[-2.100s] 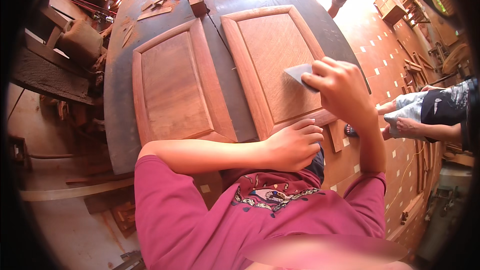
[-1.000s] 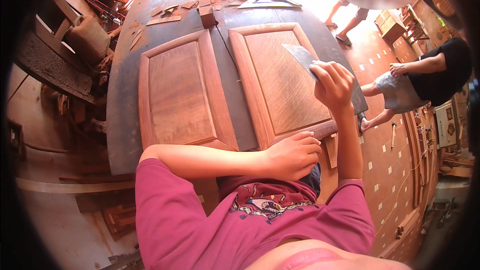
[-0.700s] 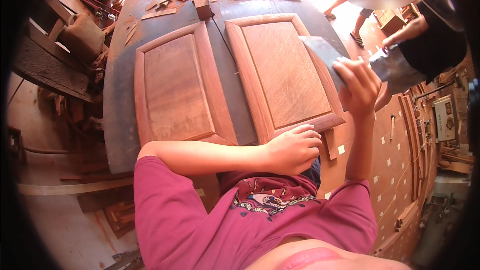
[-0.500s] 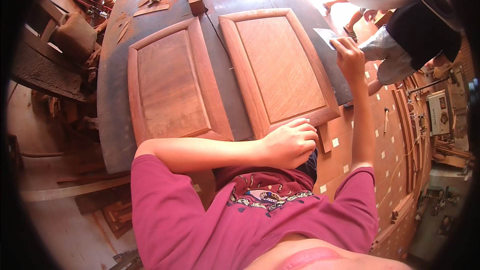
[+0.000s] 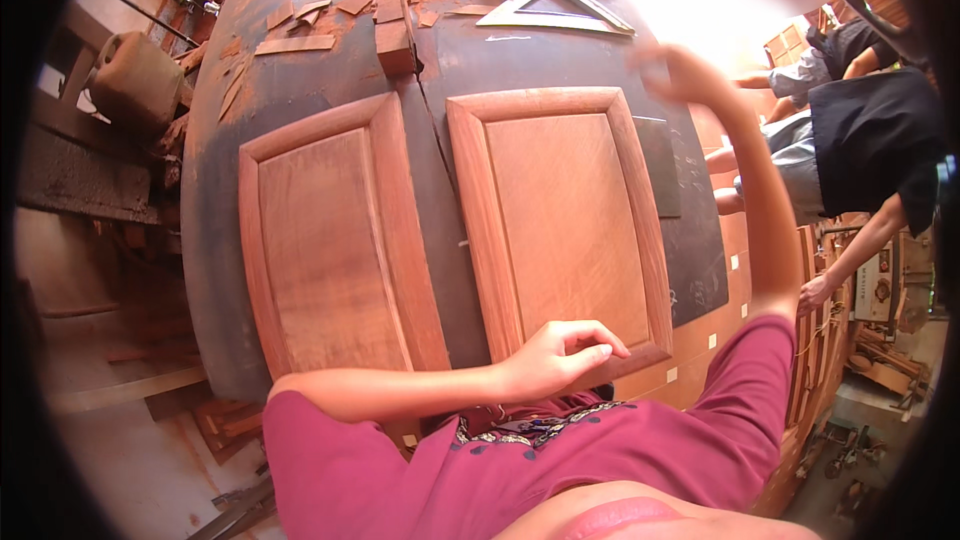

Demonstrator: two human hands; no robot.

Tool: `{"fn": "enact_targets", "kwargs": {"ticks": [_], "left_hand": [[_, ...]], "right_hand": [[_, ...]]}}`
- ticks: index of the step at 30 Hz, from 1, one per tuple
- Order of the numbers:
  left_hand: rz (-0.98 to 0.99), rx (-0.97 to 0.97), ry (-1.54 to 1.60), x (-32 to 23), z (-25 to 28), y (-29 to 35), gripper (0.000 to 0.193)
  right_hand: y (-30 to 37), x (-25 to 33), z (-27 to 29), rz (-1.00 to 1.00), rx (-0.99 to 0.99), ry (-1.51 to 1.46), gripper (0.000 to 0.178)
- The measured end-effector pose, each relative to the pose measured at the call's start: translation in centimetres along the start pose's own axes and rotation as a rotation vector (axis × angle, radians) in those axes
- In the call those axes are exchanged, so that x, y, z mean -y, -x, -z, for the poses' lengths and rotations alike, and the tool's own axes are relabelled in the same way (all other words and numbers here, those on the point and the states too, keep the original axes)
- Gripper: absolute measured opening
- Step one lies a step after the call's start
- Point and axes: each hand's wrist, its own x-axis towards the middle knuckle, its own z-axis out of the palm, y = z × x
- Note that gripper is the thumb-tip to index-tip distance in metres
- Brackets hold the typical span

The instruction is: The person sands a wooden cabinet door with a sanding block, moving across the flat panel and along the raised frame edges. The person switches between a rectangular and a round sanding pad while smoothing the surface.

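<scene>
Two reddish-brown wooden panels with raised frames lie on the dark worktable: a left panel (image 5: 325, 240) and a right panel (image 5: 565, 215). My left hand (image 5: 555, 358) rests at the near edge of the right panel, fingers curled in toward the thumb, with nothing seen in them. My right hand (image 5: 680, 75) is raised beyond the right panel's far right corner. Motion smears its fingers, so their grip is unclear. A thin greyish-green sheet (image 5: 657, 168) lies flat on the table, against the right panel's right side.
A triangular set square (image 5: 555, 8) lies at the back of the worktable (image 5: 215, 270). Left of it are a wood block (image 5: 394, 48) and scattered offcuts (image 5: 295, 44). A person in dark clothing (image 5: 870, 140) is at the right. Stacked timber (image 5: 812, 340) lies beyond the table.
The sheet held in my right hand is now on the table beside the right panel. My right hand has moved farther away. My view has shifted, showing more of the table's back.
</scene>
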Motion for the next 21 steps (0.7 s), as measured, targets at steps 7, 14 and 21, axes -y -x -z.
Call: {"fn": "enact_targets", "kwargs": {"ticks": [7,14,21], "left_hand": [[0.072,-0.045,0.367,0.7,1.0,0.0,0.028],[-0.084,-0.008,0.302,0.9,1.3,-0.5,0.03],[0.028,0.022,0.231,-0.5,1.3,-0.4,0.03]], "right_hand": [[-25.1,-10.6,-1.4,-0.247,-0.415,0.558,0.032],[-29.9,-13.5,-5.9,-0.413,-0.343,0.619,0.031],[-32.6,-16.5,-5.0,-0.432,-0.379,0.649,0.031]]}}
